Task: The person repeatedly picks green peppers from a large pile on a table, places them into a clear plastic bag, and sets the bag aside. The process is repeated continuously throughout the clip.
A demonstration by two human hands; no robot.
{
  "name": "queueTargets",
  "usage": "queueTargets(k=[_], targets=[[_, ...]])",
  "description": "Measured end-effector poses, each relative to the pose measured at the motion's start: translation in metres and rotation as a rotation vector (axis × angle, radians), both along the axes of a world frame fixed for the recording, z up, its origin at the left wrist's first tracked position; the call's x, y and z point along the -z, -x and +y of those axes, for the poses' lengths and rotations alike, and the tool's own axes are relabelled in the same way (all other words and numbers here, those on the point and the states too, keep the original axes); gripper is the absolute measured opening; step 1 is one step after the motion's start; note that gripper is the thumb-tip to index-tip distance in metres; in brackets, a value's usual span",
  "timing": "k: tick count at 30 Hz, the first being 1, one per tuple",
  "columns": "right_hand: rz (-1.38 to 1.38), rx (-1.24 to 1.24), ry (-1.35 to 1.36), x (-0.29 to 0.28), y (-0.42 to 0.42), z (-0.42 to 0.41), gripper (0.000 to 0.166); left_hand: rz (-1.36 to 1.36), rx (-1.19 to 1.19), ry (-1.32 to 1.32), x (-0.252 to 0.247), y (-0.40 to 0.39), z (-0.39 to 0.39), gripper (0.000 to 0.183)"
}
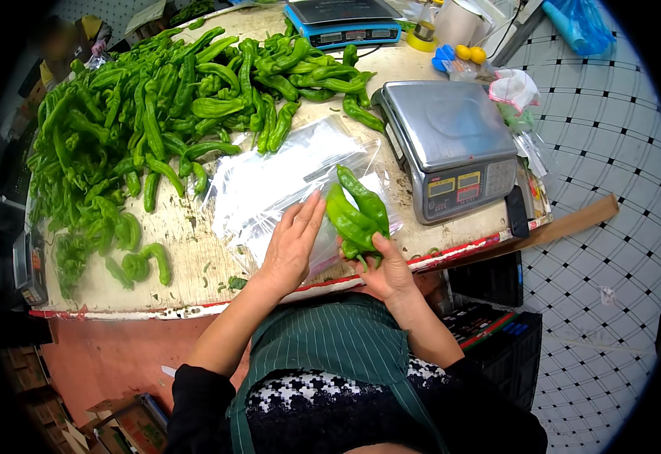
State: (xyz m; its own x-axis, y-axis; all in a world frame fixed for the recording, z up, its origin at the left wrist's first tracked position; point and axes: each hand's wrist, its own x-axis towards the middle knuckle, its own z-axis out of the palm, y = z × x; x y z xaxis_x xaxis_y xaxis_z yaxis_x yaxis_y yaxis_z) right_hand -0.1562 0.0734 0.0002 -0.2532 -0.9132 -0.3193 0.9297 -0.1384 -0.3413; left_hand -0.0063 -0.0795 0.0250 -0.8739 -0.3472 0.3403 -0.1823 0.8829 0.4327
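Several green peppers [356, 213] are gripped by their stem ends in my right hand [386, 267], above the table's front edge. My left hand [293, 244] is flat with its fingers extended and nearly together, just left of the peppers. It holds nothing that I can see; its palm side is hidden. Beneath and beyond both hands lies a stack of clear plastic bags [285, 170]. A large heap of long green peppers [154, 113] covers the left and back of the table [188, 244].
A digital scale with a steel plate [450, 125] stands at the right. Farther back are a blue scale [342, 25] and a roll of yellow tape [421, 41]. Black crates [501, 352] stand on the floor at the right. Another person [69, 42] is at the far left.
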Motion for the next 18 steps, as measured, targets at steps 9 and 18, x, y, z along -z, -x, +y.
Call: queueTargets(k=[9, 18], targets=[[1.299, 0.043, -0.284, -0.012, -0.028, -0.01, 0.064, -0.122, 0.063, -0.032, -0.013, -0.002, -0.001, 0.084], [1.552, 0.008, -0.339, -0.029, -0.025, -0.035, 0.068, -0.069, 0.2, -0.012, -0.016, 0.006, 0.003, 0.078]])
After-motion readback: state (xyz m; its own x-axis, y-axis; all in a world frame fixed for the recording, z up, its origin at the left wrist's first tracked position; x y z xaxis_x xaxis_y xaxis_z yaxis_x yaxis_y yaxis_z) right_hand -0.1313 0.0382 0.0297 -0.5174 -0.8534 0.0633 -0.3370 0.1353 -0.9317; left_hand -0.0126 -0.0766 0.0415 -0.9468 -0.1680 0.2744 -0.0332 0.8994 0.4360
